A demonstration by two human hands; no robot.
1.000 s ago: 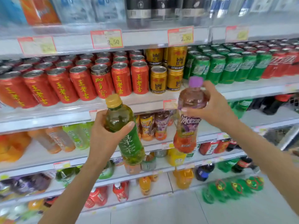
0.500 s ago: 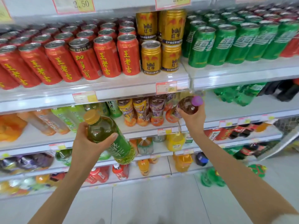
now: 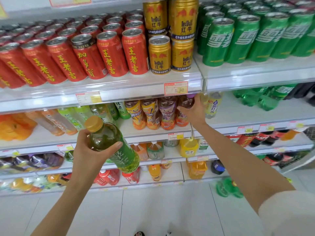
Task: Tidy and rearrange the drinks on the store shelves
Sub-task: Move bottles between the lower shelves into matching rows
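Tea bottle [image 3: 123,156] tilted, inside left fingers [image 3: 117,145]

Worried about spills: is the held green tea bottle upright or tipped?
Tipped: the green tea bottle leans, yellow cap up-left, base down-right, in the left hand.

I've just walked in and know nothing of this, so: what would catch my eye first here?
The green tea bottle, tilted in mid-air in the foreground, gripped by the left hand. Then the right hand, reaching into the shelf below the cans and holding a purple-capped bottle beside similar ones. Above both runs a bright band: red cans left, gold cans in the middle, green cans right.
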